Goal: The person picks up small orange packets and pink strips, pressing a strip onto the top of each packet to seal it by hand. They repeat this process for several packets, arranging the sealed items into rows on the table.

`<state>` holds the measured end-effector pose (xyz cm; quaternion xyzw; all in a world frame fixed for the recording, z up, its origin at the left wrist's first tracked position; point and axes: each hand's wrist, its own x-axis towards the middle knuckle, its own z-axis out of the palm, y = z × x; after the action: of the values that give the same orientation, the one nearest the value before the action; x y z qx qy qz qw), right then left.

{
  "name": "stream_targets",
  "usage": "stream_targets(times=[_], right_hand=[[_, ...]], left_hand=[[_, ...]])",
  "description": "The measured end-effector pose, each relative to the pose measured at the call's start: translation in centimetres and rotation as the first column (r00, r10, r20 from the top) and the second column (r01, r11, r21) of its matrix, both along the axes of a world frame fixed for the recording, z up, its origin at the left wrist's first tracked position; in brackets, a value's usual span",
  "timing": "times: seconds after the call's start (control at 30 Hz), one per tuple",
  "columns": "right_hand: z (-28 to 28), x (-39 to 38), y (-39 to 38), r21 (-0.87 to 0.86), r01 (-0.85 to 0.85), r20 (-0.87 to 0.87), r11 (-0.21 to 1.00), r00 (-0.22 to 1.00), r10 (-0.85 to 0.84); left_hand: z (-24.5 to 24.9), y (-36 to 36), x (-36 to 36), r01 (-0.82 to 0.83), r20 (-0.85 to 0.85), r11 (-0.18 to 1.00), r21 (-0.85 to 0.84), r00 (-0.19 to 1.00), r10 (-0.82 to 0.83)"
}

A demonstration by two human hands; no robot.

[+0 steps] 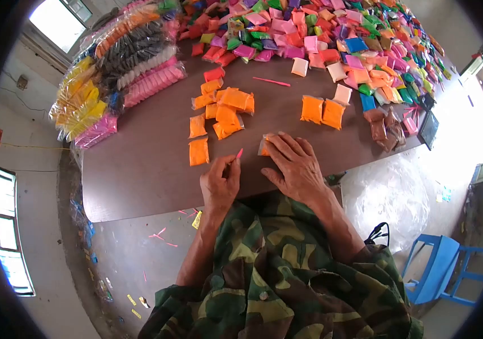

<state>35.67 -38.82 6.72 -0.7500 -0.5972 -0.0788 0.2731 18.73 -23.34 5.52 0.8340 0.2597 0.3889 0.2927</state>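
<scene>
My left hand (220, 179) is closed near the table's front edge, with a small pink strip (240, 153) pinched between thumb and forefinger. To its right, my right hand (293, 164) lies palm down with its fingers over an orange packet (263, 147), of which only the left end shows. Just beyond my left hand lies a single orange packet (199, 152), with another above it and a loose pile of several orange packets (230, 107) behind. Two orange packets (322, 112) lie side by side beyond my right hand.
Stacked clear bags of coloured packets (134, 62) fill the table's back left. A large heap of mixed packets (309, 34) covers the back. Brown packets (386, 130) and a dark flat object (428, 130) lie at the right edge. A blue stool (434, 268) stands below right.
</scene>
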Motion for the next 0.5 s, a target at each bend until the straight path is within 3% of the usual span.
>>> stream_targets(times=[0.5], right_hand=[[-0.2, -1.2, 0.8, -0.010, 0.074, 0.034, 0.997, 0.997, -0.073]], left_hand=[[-0.3, 0.2, 0.2, 0.023, 0.034, 1.000, 0.021, 0.999, -0.023]])
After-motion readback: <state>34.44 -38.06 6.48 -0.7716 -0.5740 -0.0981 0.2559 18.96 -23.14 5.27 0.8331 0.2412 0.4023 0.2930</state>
